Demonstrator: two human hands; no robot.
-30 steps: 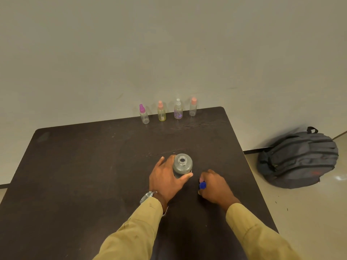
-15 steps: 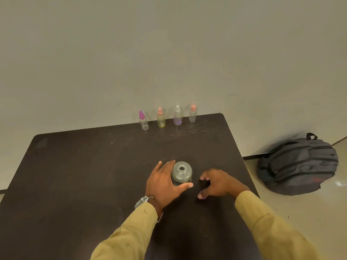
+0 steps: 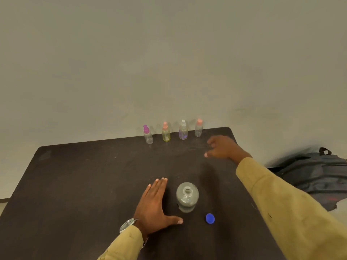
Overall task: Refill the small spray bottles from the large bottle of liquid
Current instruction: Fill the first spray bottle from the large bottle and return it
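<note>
The large clear bottle (image 3: 187, 197) stands upright and uncapped on the dark table (image 3: 84, 184). Its blue cap (image 3: 210, 218) lies on the table just to its right. My left hand (image 3: 155, 205) rests flat and open on the table beside the bottle, apart from it. My right hand (image 3: 222, 147) is stretched out over the far right of the table, fingers apart and empty, a little short of the small spray bottles. Those stand in a row at the far edge: a purple-capped one (image 3: 148, 134), an orange-capped yellowish one (image 3: 166, 132), a clear-capped one (image 3: 183, 130) and an orange-capped one (image 3: 198, 127).
A grey backpack (image 3: 317, 171) lies on the floor to the right of the table. A plain wall rises right behind the table's far edge. I wear a watch (image 3: 127, 224) on my left wrist.
My left hand let go of the large bottle and lies flat beside it. My right hand put the blue cap down and moved forward toward the spray bottles.
</note>
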